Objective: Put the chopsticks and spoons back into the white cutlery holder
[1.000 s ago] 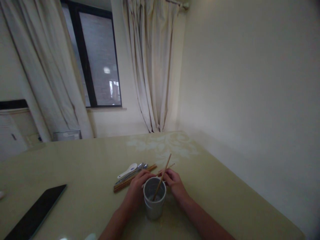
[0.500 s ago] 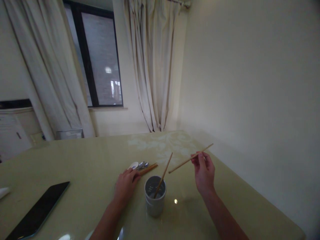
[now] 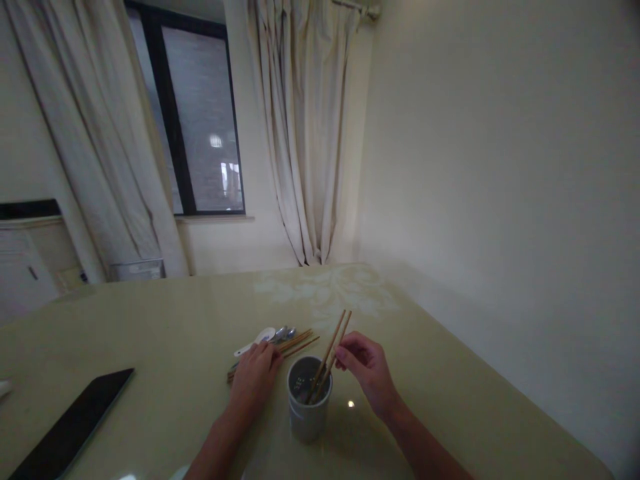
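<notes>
A grey cylindrical holder (image 3: 308, 408) stands on the pale green table (image 3: 165, 333) in front of me, with two wooden chopsticks (image 3: 331, 353) leaning in it. My right hand (image 3: 367, 369) is beside the holder's right rim, fingertips touching the upper part of one chopstick. My left hand (image 3: 255, 379) rests on a pile of cutlery (image 3: 280, 340) left of the holder: more wooden chopsticks, metal spoons and a white ceramic spoon (image 3: 255, 341). Whether the left fingers grip any piece is hidden.
A dark tablet (image 3: 70, 430) lies flat at the table's near left. A wall (image 3: 500, 200) runs along the table's right side. Curtains (image 3: 305, 133) and a dark window (image 3: 200, 120) stand behind the far edge. A small white object (image 3: 4, 388) shows at the left border.
My right hand lifted a chopstick from the pile, swung it out to the right, then lowered it into the holder beside the first one. My left hand stayed on the pile.
</notes>
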The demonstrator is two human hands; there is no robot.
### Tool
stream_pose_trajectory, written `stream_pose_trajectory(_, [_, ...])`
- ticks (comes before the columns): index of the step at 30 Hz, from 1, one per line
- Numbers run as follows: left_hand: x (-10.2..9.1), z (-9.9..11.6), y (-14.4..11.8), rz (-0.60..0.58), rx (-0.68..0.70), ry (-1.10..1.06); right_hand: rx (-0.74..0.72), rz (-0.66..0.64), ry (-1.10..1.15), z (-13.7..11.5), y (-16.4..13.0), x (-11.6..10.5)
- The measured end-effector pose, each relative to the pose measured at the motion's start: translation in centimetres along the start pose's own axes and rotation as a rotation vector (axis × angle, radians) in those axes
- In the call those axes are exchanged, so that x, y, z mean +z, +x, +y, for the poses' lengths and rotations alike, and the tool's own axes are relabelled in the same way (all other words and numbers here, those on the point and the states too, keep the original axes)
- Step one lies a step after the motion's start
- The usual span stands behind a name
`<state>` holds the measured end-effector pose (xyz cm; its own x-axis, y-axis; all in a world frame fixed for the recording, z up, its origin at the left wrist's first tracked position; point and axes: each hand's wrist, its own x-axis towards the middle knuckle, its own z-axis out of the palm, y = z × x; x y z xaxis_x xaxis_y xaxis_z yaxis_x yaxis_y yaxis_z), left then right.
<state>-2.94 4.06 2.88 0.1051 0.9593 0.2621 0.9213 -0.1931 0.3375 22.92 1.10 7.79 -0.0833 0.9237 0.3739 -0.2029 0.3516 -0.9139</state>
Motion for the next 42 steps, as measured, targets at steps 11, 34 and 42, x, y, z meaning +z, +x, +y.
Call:
stream_pose_trajectory(11, [1.1, 3.1, -0.7, 0.123, 0.057, -0.712, 0.247, 0.067, 0.089, 4.5, 1.2, -0.1])
stream_pose_trajectory(34, [0.0, 0.5, -0.1, 0.013, -0.064, 0.172, -0.182, 0.653, 0.334, -1.6, 3.1, -5.5])
stream_pose_trajectory(42, [0.1, 0.4, 0.1, 0.025, -0.068, 0.111, -0.12, 0.458, 0.231, -1.7, 1.7, -3.7])
